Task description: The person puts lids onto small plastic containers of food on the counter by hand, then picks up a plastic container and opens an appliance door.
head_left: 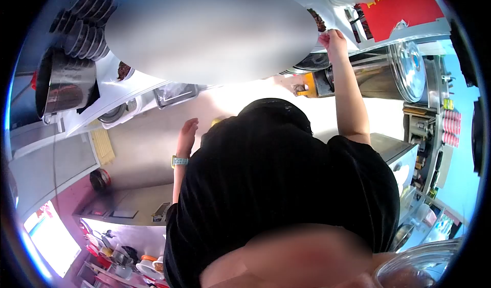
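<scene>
My right hand (333,41) reaches to the white counter at the top right, fingers bent together beside a white dish of dark red-brown food (317,20). What its fingers pinch, if anything, is too small to tell. My left hand (188,130), with a light-banded watch (179,160) on the wrist, hangs below the counter edge at centre left, loosely curled, its fingers a little apart and holding nothing. A large blurred oval hides most of the counter between the hands.
A steel pot (70,81) and stacked bowls (86,38) stand at the left. At the right are a red sign (401,12), a large steel pot with a glass lid (409,71) and shelves. Below the counter sits a clear-lidded tray (175,95).
</scene>
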A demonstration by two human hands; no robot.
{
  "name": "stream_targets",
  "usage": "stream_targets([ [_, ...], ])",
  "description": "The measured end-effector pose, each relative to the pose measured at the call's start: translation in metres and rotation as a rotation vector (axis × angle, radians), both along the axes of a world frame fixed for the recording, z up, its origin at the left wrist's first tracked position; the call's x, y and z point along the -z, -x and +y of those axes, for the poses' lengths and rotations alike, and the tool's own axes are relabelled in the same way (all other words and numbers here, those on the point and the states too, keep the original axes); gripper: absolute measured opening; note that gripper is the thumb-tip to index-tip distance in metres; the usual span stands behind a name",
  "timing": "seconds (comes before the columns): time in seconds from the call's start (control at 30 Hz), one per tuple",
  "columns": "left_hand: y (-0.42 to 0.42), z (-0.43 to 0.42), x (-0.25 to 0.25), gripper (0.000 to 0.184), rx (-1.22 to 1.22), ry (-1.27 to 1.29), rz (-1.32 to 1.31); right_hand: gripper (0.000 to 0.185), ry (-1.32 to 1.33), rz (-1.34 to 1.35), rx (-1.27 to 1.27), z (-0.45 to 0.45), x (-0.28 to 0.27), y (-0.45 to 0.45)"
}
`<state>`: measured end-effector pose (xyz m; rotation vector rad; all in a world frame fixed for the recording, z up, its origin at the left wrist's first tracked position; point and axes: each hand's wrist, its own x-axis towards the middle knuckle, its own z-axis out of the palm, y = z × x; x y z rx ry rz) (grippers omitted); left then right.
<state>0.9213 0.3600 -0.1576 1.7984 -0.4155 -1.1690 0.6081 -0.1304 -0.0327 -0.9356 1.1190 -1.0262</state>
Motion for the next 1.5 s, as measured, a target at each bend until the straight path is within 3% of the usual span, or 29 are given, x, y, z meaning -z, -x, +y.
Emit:
stream_targets([
  [0.1,0.01,-0.001,0.002,0.029,-0.052,-0.005,0.023,0.012,0.018,-0.053,0.029,-0.003,0.0,0.005],
  [0.17,0.018,-0.002,0.001,0.029,-0.061,-0.031,0.043,0.01,-0.099,0.085,-0.049,-0.007,0.004,0.008],
  [0.37,0.038,-0.006,0.014,0.029,-0.111,-0.011,0.059,0.015,0.044,0.018,-0.046,-0.027,-0.003,0.018],
  [0.47,0.048,-0.005,0.017,0.029,-0.138,-0.013,0.057,0.013,-0.086,0.145,-0.154,-0.027,-0.002,0.018],
  [0.63,0.059,-0.007,0.017,0.028,-0.19,-0.049,0.046,0.009,-0.011,0.012,-0.177,-0.039,-0.013,0.024],
  [0.73,0.064,-0.007,0.016,0.027,-0.254,-0.022,0.114,0.01,-0.076,0.359,-0.267,-0.039,-0.01,0.021],
  [0.87,0.071,-0.013,0.01,0.026,-0.259,-0.029,0.108,0.014,-0.027,0.21,-0.244,-0.044,-0.02,0.023],
  [1.03,0.073,-0.015,0.01,0.027,-0.256,-0.02,0.103,0.011,-0.042,0.297,-0.268,-0.041,-0.015,0.02],
  [1.23,0.068,-0.011,0.016,0.028,-0.284,-0.048,0.03,0.012,-0.042,0.183,-0.259,-0.047,-0.021,0.019],
  [1.27,0.068,-0.009,0.022,0.03,-0.295,0.006,0.064,0.014,-0.018,0.322,-0.283,-0.047,-0.017,0.016],
  [1.37,0.067,-0.004,0.029,0.032,-0.316,0.039,0.116,0.018,-0.064,0.368,-0.337,-0.049,-0.016,0.012],
  [1.5,0.072,0.0,0.022,0.031,-0.312,-0.014,0.117,0.042,-0.121,0.265,-0.282,-0.038,-0.024,0.009],
])
